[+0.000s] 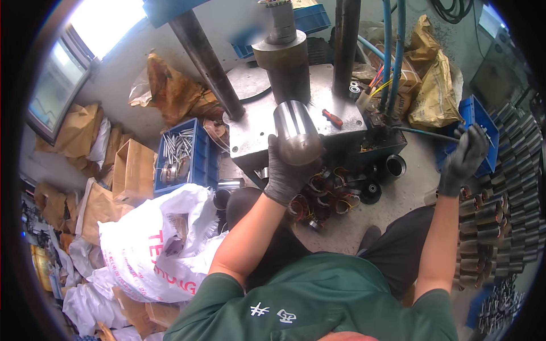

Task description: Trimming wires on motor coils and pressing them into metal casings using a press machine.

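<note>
Cloth shirt [341, 284]; fingers [273, 150] cup shiny cylinder [296, 126]

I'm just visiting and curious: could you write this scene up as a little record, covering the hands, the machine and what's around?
Left hand: gloved, gripping the near end of a shiny metal cylinder
Right hand: gloved, at the end of a lever; contact unclear
Machine: steel plate with dark upright posts
On plate: red-handled tool
Floor beneath: round parts with coloured wires
Left side: blue crate holding metal rods; white sack
Right side: rows of stacked cylindrical parts
</note>
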A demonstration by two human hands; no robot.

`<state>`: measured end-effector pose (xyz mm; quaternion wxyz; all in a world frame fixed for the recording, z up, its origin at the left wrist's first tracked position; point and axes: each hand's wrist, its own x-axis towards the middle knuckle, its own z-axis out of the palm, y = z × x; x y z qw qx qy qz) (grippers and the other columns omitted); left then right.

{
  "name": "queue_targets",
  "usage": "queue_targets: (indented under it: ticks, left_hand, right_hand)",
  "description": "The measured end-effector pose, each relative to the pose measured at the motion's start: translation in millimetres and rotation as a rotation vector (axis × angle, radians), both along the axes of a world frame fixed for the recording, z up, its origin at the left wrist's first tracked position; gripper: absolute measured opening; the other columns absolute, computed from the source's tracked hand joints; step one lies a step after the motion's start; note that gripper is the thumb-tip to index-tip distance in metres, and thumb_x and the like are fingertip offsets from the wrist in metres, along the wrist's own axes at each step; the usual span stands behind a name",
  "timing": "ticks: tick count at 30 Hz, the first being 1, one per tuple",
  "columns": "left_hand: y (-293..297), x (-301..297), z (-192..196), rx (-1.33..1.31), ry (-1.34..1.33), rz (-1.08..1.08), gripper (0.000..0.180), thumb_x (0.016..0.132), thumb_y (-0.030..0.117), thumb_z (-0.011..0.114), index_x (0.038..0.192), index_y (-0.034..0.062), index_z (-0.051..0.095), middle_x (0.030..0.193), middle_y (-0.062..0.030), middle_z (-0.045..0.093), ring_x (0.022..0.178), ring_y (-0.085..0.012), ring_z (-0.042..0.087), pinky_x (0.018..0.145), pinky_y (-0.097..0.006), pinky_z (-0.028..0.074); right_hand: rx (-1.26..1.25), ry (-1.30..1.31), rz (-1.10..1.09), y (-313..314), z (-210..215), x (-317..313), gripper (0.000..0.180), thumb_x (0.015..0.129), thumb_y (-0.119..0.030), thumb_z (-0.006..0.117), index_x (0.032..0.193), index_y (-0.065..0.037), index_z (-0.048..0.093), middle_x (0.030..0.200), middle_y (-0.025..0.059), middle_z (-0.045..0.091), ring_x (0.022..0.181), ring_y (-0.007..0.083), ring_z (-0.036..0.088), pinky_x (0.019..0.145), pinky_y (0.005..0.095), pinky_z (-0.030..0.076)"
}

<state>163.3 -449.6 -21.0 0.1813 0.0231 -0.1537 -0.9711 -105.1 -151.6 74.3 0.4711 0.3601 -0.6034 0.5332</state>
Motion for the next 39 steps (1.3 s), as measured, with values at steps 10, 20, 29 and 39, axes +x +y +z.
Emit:
queue_targets:
  ticks: [10,20,29,39]
  left_hand:
    - [-8,7,15,0.023,-0.011,0.060,0.103,0.074,0.078,0.072,0.141,0.0028,0.046,0.134,-0.0173,0.055,0.116,-0.0320,0.057,0.101,-0.044,0.050]
    - [-119,-9,56,-1.262,-0.389,0.935,0.051,0.091,0.028,0.077,0.134,0.0083,0.057,0.137,-0.0116,0.061,0.133,-0.0285,0.055,0.114,-0.048,0.042]
    - [-119,-70,203,-1.229,0.014,1.168,0.058,0.081,0.013,0.086,0.131,0.0040,0.057,0.124,-0.0063,0.063,0.114,-0.0203,0.061,0.099,-0.036,0.051]
    - [-146,-124,242,-2.032,-0.582,1.268,0.094,0.064,0.023,0.097,0.139,0.0037,0.043,0.126,-0.0128,0.065,0.111,-0.0217,0.067,0.097,-0.035,0.055]
  right_hand:
    - [0.049,0.047,-0.259,-67,53,-87,0.029,0.094,-0.001,0.064,0.123,-0.002,0.064,0.107,0.0164,0.065,0.103,0.0270,0.065,0.082,0.0358,0.059]
    - [-0.193,-0.111,0.001,-86,60,-68,0.042,0.091,0.008,0.063,0.131,-0.003,0.059,0.128,0.0164,0.055,0.107,0.0227,0.067,0.096,0.0337,0.057]
    - [-0.251,-0.192,0.061,-85,59,-65,0.049,0.088,0.006,0.063,0.135,-0.002,0.056,0.127,0.0120,0.053,0.100,0.0192,0.066,0.086,0.0296,0.056]
    - [-0.272,-0.199,0.036,-82,61,-60,0.050,0.086,0.004,0.064,0.135,-0.003,0.057,0.122,0.0133,0.057,0.100,0.0209,0.065,0.086,0.0332,0.057]
